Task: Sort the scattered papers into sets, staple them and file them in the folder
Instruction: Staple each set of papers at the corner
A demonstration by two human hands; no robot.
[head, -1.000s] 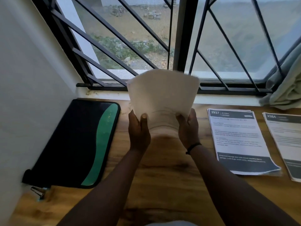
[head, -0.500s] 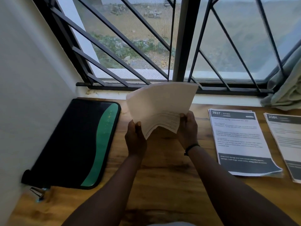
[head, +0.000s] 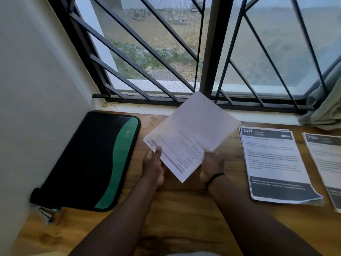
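A set of white printed papers (head: 191,133) is held above the wooden table (head: 184,209), turned at a slant with its blank back facing me and print showing through. My left hand (head: 153,167) pinches its left corner. My right hand (head: 212,165) grips its lower right edge. A black and green zip folder (head: 88,159) lies shut on the table at the left. Two more paper sets lie flat at the right: one headed 2937 (head: 273,163) and another (head: 326,163) partly cut off by the frame edge.
A small metal object with a blue tip (head: 48,213) lies by the folder's near corner. A white wall (head: 27,108) closes the left side. A barred window (head: 203,52) stands behind the table, with a grey-green curtain (head: 324,104) bunched at the right.
The papers went from upright and curved in both hands to lower and rotated at a slant. Both hands moved down slightly and shifted their hold.
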